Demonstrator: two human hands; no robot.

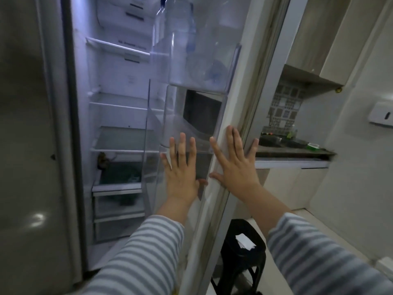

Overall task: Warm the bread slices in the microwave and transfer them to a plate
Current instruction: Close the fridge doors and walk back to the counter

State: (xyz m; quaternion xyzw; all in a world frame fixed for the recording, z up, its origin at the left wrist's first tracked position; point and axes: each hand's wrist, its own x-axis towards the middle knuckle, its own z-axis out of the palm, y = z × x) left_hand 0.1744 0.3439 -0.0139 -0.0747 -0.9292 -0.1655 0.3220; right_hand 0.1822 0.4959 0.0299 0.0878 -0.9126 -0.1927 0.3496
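Pressing flat against the inner side of the open refrigerator door [228,116], both hands have their fingers straight and spread, holding nothing. The left hand [182,167] lies on the clear lower door bin [170,133], its fingers [182,145] pointing up over the plastic front. The right hand [235,160] rests just beside it on the pale edge of the door, with its little finger reaching across onto the grey outer side. Both forearms wear grey-and-white striped sleeves [146,252].

An upper door bin [202,60] holds a large clear water bottle [180,24]. Behind the door, the lit refrigerator interior [119,103] shows glass shelves [121,107] and drawers at the bottom; something dark green sits in the crisper drawer [119,173], too blurred to name. The neighbouring steel door [27,124] at the left is closed.

No bread slices, microwave or plate can be made out anywhere in view.

To the right of the door, a dark tabletop [293,151] carries a sink and a small green container [313,146], well apart from the hands. A tiled backsplash [285,105] rises behind it under a wall cabinet [319,39]. On the floor below the right forearm stands a black stool [242,252] with a white slip of paper [245,241] on its seat.
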